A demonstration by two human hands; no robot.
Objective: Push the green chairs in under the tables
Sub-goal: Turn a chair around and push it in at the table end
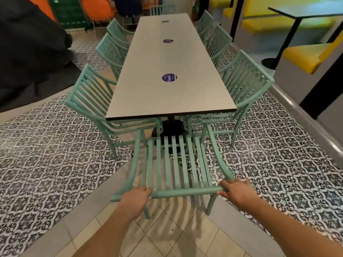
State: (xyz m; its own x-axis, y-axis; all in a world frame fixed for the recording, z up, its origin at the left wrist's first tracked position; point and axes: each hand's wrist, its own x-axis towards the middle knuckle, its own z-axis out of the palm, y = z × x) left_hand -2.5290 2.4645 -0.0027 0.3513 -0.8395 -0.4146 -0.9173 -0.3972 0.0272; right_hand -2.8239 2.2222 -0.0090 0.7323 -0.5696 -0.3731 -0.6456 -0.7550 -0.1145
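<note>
Both hands gripping the near chair's top rail.
Left hand [136,198] and right hand [239,191] fingers curl round the mint-green slatted metal chair [174,164], standing at the long grey surface's [167,62] near end, seat not under its edge.

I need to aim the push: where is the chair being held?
Bottom centre of the head view: the held chair stands at the table's near end.

Round purple sticker [169,77] lying on near part of table [148,89], reading "Clayo" in white, last letter uncertain; smaller print beside it too fine to read. Second purple sticker [168,41] sitting farther along tabletop, text blurred. Third disc [164,21] near far end showing nothing legible.
</note>
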